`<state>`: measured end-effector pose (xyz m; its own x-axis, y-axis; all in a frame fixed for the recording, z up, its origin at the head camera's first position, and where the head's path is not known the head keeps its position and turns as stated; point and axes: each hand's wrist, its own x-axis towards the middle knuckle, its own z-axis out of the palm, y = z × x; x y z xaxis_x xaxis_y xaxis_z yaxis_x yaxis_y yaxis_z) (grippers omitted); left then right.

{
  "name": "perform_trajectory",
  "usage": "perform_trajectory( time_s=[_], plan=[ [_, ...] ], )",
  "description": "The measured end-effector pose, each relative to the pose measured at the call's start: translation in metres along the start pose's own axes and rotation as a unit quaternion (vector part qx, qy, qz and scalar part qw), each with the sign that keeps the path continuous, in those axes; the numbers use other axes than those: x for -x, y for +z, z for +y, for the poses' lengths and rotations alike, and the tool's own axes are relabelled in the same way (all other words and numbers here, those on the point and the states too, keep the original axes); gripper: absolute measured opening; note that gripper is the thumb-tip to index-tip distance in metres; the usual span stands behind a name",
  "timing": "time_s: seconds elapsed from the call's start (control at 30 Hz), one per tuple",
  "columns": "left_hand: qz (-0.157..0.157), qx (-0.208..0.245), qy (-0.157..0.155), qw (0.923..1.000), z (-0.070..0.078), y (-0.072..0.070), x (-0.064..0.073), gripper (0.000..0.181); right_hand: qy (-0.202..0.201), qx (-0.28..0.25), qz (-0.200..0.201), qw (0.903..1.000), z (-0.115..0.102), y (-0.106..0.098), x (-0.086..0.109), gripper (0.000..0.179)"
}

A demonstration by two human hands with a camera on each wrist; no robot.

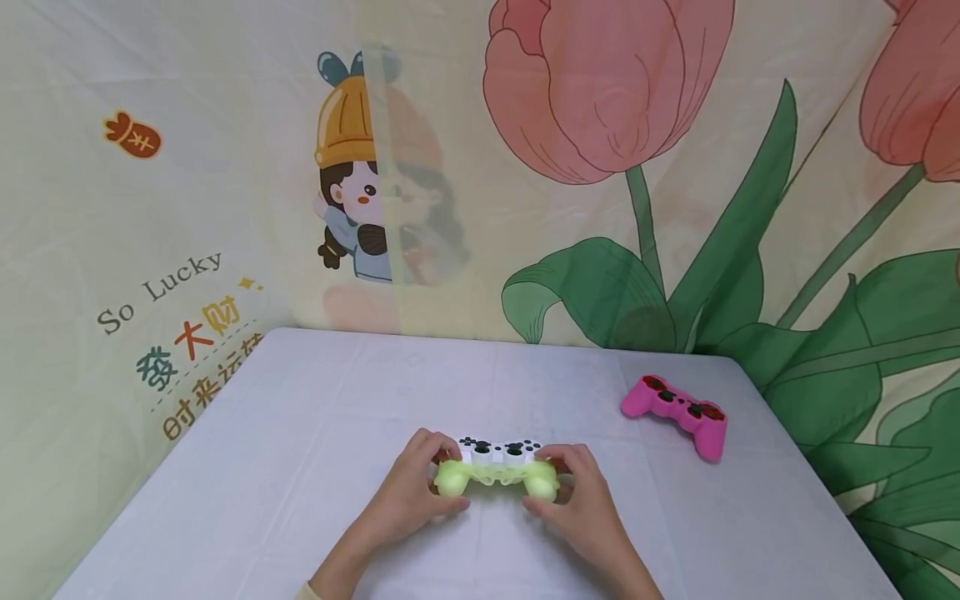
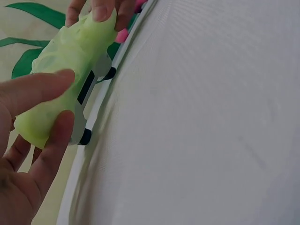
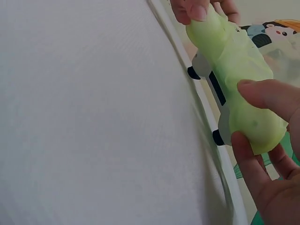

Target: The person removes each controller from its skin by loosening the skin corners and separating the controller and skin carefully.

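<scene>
A white game controller (image 1: 497,451) is held up over the table's near middle, its black thumbsticks and buttons on top. A pale green, translucent soft cover (image 1: 498,475) wraps its grips and lower side, while the white button face shows bare. My left hand (image 1: 411,486) pinches the left grip, thumb on the near side and fingers around the outer end. On the right grip, my right hand (image 1: 577,497) holds in the same way. Both wrist views show the green-covered underside, with the left thumb (image 2: 58,84) and right thumb (image 3: 255,91) lying against the cover.
At the back right of the white-covered table (image 1: 360,392) lies a pink game controller (image 1: 678,411) with red and black buttons. Behind the table hangs a cloth (image 1: 480,208) printed with tulips, a cartoon figure and lettering.
</scene>
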<state>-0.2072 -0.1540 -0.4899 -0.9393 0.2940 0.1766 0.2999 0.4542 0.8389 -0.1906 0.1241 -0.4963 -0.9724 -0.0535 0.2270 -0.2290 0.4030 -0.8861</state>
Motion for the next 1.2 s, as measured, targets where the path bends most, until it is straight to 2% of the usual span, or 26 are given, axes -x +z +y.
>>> perform_trajectory(
  time_s=[0.07,0.17,0.23,0.33,0.6,0.77,0.9,1.2],
  plan=[
    [-0.005,0.028,-0.023,0.9993,-0.0004,-0.001,-0.0001,0.055,0.04,-0.046,-0.01,0.9981,-0.0004,-0.0015,-0.0014,0.06],
    [-0.005,0.071,-0.054,0.996,0.0002,-0.0023,-0.0001,0.056,0.096,-0.101,-0.026,0.9899,-0.0015,-0.0035,-0.0033,0.058],
    [-0.004,0.085,-0.069,0.994,0.0004,-0.003,-0.0002,0.056,0.126,-0.124,-0.036,0.9836,-0.0021,-0.0048,-0.0042,0.059],
    [-0.004,0.1,-0.086,0.9912,0.0005,-0.0039,-0.0005,0.056,0.15,-0.134,-0.051,0.9781,-0.0017,-0.0065,-0.0042,0.062],
    [-0.001,0.128,-0.106,0.9861,0.0003,-0.0024,0.0004,0.057,0.16,-0.147,-0.068,0.9738,0.0005,-0.0083,-0.0031,0.064],
    [-0.018,0.147,-0.109,0.983,-0.0016,-0.0013,0.0003,0.065,0.159,-0.15,-0.067,0.9736,0.0012,-0.0086,-0.0022,0.06],
    [-0.024,0.135,-0.113,0.9842,-0.0024,-0.002,0.0005,0.065,0.161,-0.128,-0.061,0.9767,0.001,-0.0086,-0.002,0.058],
    [-0.012,0.091,-0.118,0.9887,-0.0023,-0.0028,0.0007,0.059,0.158,-0.08,-0.063,0.9822,0.0005,-0.0061,-0.0026,0.054]
  ],
)
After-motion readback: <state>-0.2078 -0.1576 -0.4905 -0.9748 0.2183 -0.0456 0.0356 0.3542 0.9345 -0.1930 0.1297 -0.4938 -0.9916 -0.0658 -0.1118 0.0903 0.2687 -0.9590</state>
